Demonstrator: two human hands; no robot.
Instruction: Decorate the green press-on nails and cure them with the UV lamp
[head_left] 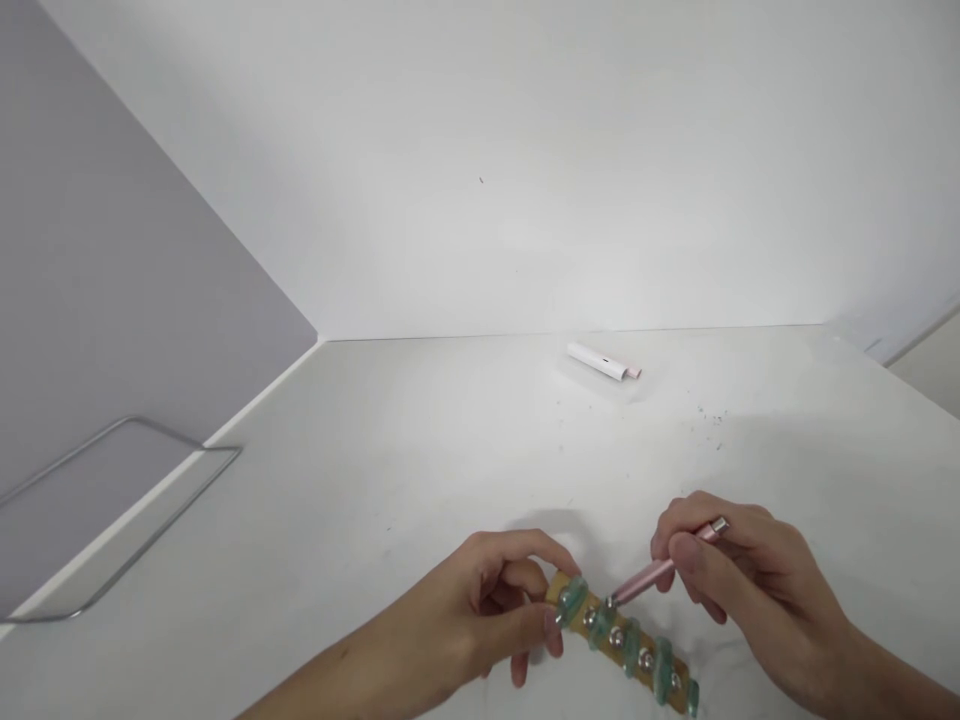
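Observation:
My left hand (495,605) pinches the upper left end of a narrow yellowish-brown bar (616,637), held tilted low in the view. Teal, glassy-looking bands (631,645) cross the bar slantwise, with several shiny silver domes between them. Between the thumb and fingers of my right hand (739,575) is a slim pink pen-like tool (646,577) with a silver end. Its lower tip meets the bar near a teal band and a silver dome; whether it presses there I cannot tell. My left fingers partly cover the bar's end.
Toward the back of the white table (360,450), a white stick-shaped device (596,360) with a pink end rests on a clear holder (630,393). Small dark crumbs (709,415) lie to its right. A bent metal wire frame (161,530) stands at left; white panels rise behind.

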